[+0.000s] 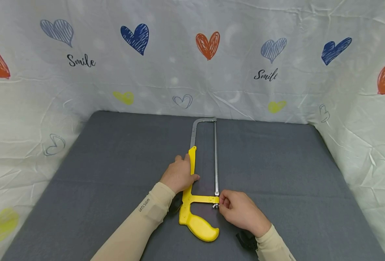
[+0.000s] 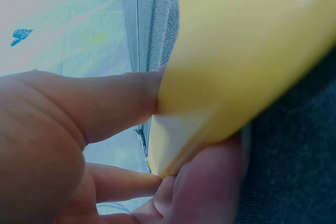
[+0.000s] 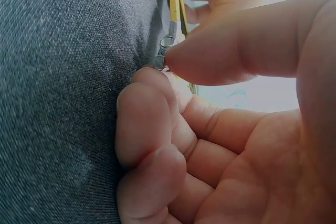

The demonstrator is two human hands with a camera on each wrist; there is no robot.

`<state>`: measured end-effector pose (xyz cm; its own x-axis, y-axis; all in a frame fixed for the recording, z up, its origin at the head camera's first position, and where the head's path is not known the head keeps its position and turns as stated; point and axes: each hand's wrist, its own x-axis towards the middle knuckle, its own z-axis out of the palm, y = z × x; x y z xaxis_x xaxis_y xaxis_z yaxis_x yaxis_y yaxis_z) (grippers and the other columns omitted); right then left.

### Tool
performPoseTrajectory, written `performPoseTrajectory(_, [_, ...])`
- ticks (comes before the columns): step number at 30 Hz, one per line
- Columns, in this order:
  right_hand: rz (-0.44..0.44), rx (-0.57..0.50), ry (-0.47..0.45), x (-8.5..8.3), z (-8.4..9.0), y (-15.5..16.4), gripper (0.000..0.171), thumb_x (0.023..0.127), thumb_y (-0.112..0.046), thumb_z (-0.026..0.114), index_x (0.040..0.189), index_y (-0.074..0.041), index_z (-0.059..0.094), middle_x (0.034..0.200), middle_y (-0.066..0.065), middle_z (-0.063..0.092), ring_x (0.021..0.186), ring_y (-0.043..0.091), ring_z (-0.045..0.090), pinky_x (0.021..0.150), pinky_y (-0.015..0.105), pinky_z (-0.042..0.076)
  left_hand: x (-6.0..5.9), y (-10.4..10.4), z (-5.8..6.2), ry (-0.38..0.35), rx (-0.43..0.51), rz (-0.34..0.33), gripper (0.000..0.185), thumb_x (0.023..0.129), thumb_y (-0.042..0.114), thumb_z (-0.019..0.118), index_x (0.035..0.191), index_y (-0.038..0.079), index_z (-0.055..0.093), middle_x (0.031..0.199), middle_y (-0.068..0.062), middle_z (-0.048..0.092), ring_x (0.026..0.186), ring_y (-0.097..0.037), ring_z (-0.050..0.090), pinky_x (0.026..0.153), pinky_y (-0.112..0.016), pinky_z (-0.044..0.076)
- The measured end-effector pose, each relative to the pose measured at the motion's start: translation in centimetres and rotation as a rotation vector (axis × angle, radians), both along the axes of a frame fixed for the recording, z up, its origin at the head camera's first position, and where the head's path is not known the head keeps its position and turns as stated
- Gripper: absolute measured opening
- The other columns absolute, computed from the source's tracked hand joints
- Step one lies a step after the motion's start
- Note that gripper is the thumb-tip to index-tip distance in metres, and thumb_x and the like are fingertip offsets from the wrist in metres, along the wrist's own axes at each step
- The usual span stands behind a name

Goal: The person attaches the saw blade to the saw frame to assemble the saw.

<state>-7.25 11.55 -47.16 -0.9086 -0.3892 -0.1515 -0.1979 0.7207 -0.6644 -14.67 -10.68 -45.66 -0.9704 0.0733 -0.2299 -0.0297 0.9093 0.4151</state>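
Nearest the wearer, the yellow pistol grip of the hacksaw (image 1: 200,181) lies at about 6 o'clock on the grey table (image 1: 277,163), its butt pointing back between the two forearms. From there the saw's long axis runs almost straight away toward 12 o'clock, lying flat, with the yellow-sleeved back bar on the 9 o'clock side and the thin blade (image 1: 216,156) on the 3 o'clock side.

The right hand (image 1: 239,210) sits at roughly 4 o'clock from the grip, fingers curled, thumb and forefinger pinching the small metal tensioning nut (image 3: 164,56) at the blade's near end; the right wrist view shows the fingertips closed right on it.

A little farther out, at about 10 o'clock from the grip, the left hand (image 1: 179,174) clasps the yellow part of the frame, thumb on the blade side and fingers wrapped over the outer edge.

Beyond both hands the bare steel bow turns at the far end, near the heart-printed cloth backdrop (image 1: 192,54).
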Motion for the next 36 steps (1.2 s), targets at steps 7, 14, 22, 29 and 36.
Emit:
performPoseTrajectory(7, [0.001,0.002,0.001,0.04,-0.12,-0.04,0.013,0.094,-0.007,0.070,0.087,-0.017,0.067,0.066,-0.008,0.054,0.052,0.007,0.045,0.049,0.024,0.037,0.09,-0.08,-0.01,-0.002,0.000,-0.001,0.093,0.096,0.033,0.084,0.166,-0.005,0.035,0.144,-0.033,0.055,0.093,-0.034,0.072,0.084,-0.045,0.067])
performPoseTrajectory(14, [-0.006,0.004,-0.003,0.04,-0.19,-0.06,0.014,0.094,-0.007,0.071,0.086,-0.018,0.067,0.066,-0.008,0.054,0.053,0.007,0.045,0.049,0.024,0.036,0.10,-0.03,0.03,-0.009,0.001,0.005,0.093,0.096,0.033,0.084,0.166,-0.004,0.035,0.145,-0.032,0.054,0.094,-0.035,0.072,0.085,-0.046,0.066])
performPoseTrajectory(22, [-0.004,-0.004,-0.009,-0.03,-0.08,0.05,0.014,0.093,-0.006,0.070,0.087,-0.018,0.067,0.067,-0.009,0.055,0.053,0.006,0.045,0.049,0.024,0.037,0.06,-0.03,0.11,-0.009,0.005,0.002,0.093,0.097,0.034,0.084,0.166,-0.004,0.034,0.146,-0.033,0.053,0.096,-0.036,0.073,0.086,-0.046,0.067])
performPoseTrajectory(29, [-0.042,-0.017,-0.090,-0.02,0.20,-0.03,0.018,0.093,-0.027,0.079,0.083,-0.020,0.066,0.066,-0.007,0.056,0.053,0.009,0.046,0.050,0.025,0.037,0.13,-0.06,0.11,-0.007,-0.004,0.006,0.093,0.097,0.033,0.084,0.166,-0.005,0.035,0.145,-0.032,0.054,0.096,-0.036,0.072,0.087,-0.047,0.066])
performPoseTrajectory(36, [-0.135,0.009,-0.121,0.20,0.19,-0.62,0.037,0.088,-0.049,0.087,0.081,-0.021,0.064,0.064,-0.006,0.053,0.052,0.012,0.043,0.049,0.026,0.033,0.18,0.02,0.05,-0.006,-0.012,0.011,0.093,0.096,0.034,0.084,0.166,-0.004,0.035,0.143,-0.031,0.055,0.095,-0.034,0.072,0.088,-0.046,0.067])
